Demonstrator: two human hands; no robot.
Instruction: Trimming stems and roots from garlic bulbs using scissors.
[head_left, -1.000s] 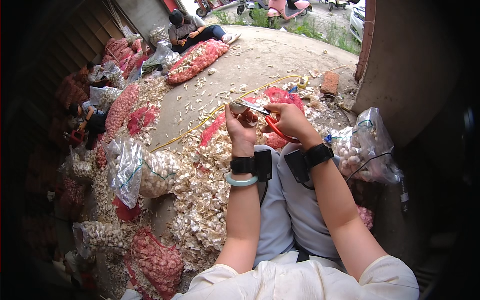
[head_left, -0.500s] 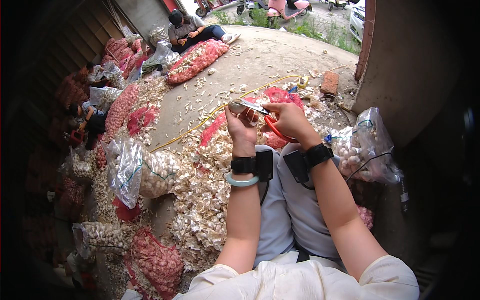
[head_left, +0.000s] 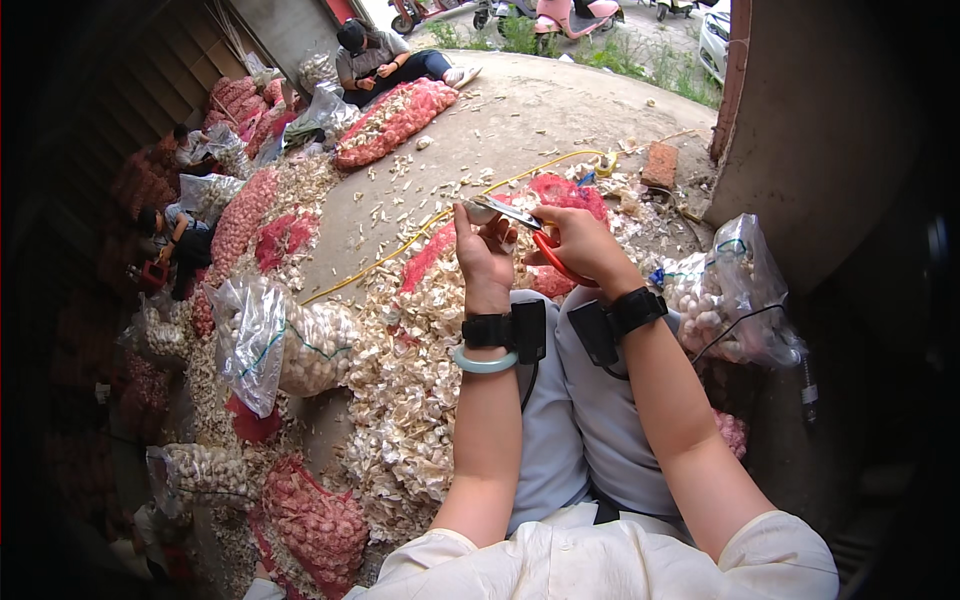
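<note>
Above my knees, my left hand [head_left: 486, 262] is closed around a pale garlic bulb [head_left: 479, 213], held up between thumb and fingers. My right hand [head_left: 584, 244] grips red-handled scissors [head_left: 548, 247], its fingers wrapped round the handles. The metal blades point left and reach the bulb; whether they are cutting into it is too small to tell. Beneath and left of my hands spreads a heap of garlic skins and trimmings [head_left: 405, 420]. Red mesh netting [head_left: 570, 192] lies on the ground just beyond my right hand.
Clear plastic bags of garlic stand left [head_left: 315, 345] and right [head_left: 700, 310] of me. A full red mesh sack [head_left: 312, 525] sits at lower left. A yellow cord [head_left: 395, 250] crosses the floor near a brick [head_left: 659, 166]. Another person [head_left: 375, 62] sits at the far left.
The garlic bulb has turned slightly in my left hand, showing a paler side. The scissor blades and right hand have shifted very slightly. The far person's hands have moved.
</note>
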